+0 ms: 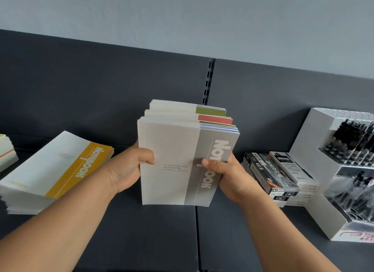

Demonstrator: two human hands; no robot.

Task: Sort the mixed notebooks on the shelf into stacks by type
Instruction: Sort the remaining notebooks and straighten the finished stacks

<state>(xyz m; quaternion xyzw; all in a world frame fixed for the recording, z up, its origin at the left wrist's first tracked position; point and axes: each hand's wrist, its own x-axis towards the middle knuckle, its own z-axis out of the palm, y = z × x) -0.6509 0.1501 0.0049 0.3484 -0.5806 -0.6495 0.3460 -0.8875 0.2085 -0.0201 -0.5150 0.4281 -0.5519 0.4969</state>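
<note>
Both hands, L (129, 166) & R (228, 176), grip mixed notebook bundle (172, 162) upright.

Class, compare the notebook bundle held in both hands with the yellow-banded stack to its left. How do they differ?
The bundle is held upright by the left hand and right hand; the yellow-banded stack lies untouched on the shelf. The bundle's front band is grey, with green and red bands behind; the stack's top band is yellow. Both covers read Notebook.

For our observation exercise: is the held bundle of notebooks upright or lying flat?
Upright: the bundle stands on its lower edge, left hand and right hand gripping its sides.
</note>
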